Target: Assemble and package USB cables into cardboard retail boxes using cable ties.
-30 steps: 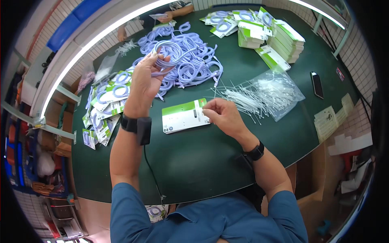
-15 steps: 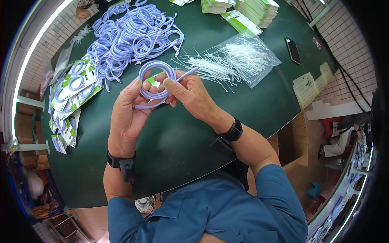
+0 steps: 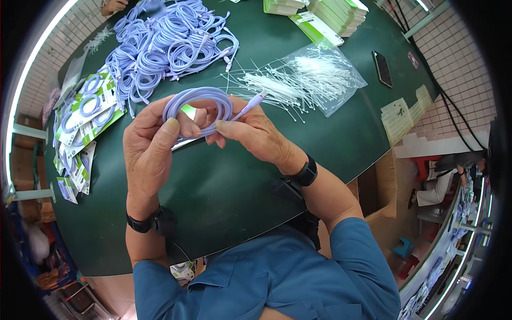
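Note:
A loop of lilac cable (image 3: 195, 94), wound several times, is held over the near part of the table. My left hand (image 3: 146, 152) grips its left side between thumb and fingers. My right hand (image 3: 258, 136) pinches the lower right side with thumb and fingers. One plug end of the cable juts out past my right fingers. A green-and-white card (image 3: 188, 111) shows through the loop and below it; whether my fingers hold it I cannot tell. A large pile of lilac cables (image 3: 160, 45) lies beyond my hands.
White cable ties (image 3: 298, 80) spill from a clear bag. Carded cables (image 3: 88, 114) lie at the left. Card stacks (image 3: 338, 16) stand at the back, and a phone (image 3: 382, 69) lies at the right. Another person's hand (image 3: 114, 5) is at the far left edge.
My left hand has moved left and its thumb now presses on the loop's lower left. The loop has tilted flatter and wider, and more card shows beneath it.

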`<state>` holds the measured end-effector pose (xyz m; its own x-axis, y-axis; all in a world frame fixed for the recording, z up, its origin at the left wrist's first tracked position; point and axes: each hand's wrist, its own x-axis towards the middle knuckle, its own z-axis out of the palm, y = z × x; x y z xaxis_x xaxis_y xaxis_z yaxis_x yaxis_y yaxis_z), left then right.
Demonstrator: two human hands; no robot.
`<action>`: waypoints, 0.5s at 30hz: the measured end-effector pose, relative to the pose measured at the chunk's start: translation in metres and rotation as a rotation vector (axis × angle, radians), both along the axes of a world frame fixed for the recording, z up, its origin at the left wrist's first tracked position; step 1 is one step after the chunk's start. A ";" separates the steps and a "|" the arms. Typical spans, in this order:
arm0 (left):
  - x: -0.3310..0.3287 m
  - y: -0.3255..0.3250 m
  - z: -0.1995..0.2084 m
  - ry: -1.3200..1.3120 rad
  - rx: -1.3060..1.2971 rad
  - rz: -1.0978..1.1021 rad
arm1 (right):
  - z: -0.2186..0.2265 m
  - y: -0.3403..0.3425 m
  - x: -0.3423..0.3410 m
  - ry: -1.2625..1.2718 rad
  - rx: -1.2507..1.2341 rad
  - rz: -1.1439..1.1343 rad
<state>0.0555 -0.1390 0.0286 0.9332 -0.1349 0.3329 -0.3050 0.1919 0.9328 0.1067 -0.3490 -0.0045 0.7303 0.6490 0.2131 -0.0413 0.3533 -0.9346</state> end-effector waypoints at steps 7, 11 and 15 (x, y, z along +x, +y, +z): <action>0.010 0.015 -0.005 0.181 -0.044 -0.020 | -0.006 0.003 0.007 0.126 0.111 0.022; 0.014 -0.007 -0.004 0.351 -0.446 0.026 | -0.021 0.003 0.013 0.351 0.298 0.022; 0.012 -0.030 -0.020 0.309 -0.684 -0.017 | -0.024 0.006 0.014 0.451 0.407 -0.166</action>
<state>0.0673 -0.1692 0.0087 0.9975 -0.0076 0.0705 -0.0399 0.7617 0.6467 0.1203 -0.3429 -0.0290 0.8901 0.4509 0.0667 -0.3139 0.7124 -0.6276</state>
